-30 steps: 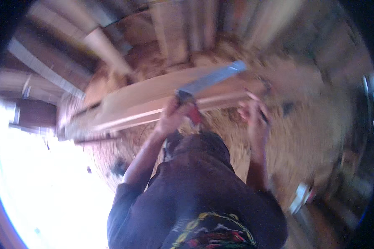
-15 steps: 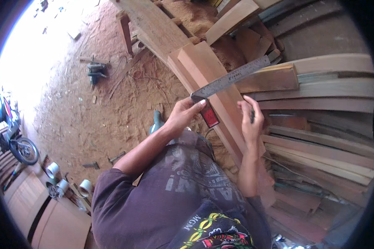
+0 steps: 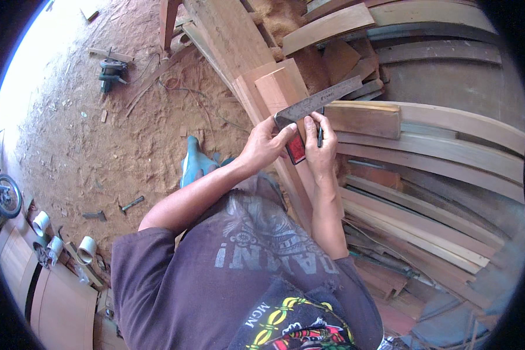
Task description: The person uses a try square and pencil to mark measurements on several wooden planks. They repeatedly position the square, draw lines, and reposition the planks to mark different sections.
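My left hand (image 3: pixel 261 147) is closed on a try square (image 3: pixel 318 102), its thumb pressing near the corner where the steel blade meets the red and black stock. The blade slants up and right across a squared length of reddish timber (image 3: pixel 277 86). My right hand (image 3: pixel 321 150) is just right of the stock, below the blade. A thin dark pencil (image 3: pixel 320 135) is pinched between its fingers, the upper end close to the blade's lower edge. Whether the pencil touches the wood cannot be made out.
Beneath the timber runs a long plank (image 3: pixel 230 44). Stacked boards (image 3: pixel 437 125) fill the right side. On the sawdust-strewn floor lie a power tool (image 3: pixel 112 76) and a hammer (image 3: pixel 133 203). White pipe pieces (image 3: pixel 87 249) and a motorcycle wheel (image 3: pixel 6 195) are at left.
My right hand has come up and left, from beside the timber to just under the blade. My left hand still grips the square, and the whole view has shifted somewhat.
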`<act>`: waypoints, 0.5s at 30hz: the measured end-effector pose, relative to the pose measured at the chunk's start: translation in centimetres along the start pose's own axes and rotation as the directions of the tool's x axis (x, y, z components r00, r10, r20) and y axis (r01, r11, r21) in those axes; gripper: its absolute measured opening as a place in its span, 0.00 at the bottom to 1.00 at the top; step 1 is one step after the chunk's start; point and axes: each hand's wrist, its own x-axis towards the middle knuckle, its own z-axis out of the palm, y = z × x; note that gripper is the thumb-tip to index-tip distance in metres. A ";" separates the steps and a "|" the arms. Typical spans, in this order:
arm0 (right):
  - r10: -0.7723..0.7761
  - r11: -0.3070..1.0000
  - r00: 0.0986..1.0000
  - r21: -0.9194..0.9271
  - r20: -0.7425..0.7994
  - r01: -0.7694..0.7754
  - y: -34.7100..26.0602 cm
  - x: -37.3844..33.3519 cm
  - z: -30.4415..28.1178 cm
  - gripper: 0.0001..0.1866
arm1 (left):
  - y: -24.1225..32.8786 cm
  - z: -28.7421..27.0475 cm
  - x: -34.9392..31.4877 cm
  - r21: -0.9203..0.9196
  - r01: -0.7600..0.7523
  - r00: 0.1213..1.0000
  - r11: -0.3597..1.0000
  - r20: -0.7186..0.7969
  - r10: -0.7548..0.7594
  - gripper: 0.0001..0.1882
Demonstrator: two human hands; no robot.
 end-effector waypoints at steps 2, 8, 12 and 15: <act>-0.012 0.999 1.000 -0.031 0.004 0.012 -0.1 -0.2 -0.1 0.15 | -0.2 0.0 -0.1 -0.060 0.012 1.000 0.998 0.026 -0.010 0.19; -0.044 0.999 0.999 -0.020 0.023 0.045 -0.4 -0.3 -0.3 0.15 | -0.7 0.5 -0.3 -0.101 -0.047 0.999 0.994 0.003 0.047 0.20; -0.074 0.997 0.997 -0.038 0.009 0.074 -0.5 -0.3 -0.4 0.14 | -1.1 0.7 -0.1 -0.087 -0.127 0.992 0.988 -0.032 0.125 0.20; -0.101 0.994 0.995 -0.041 0.001 0.101 -0.4 -0.2 -0.3 0.14 | -1.4 0.8 0.0 -0.108 -0.105 0.994 0.989 -0.046 0.100 0.19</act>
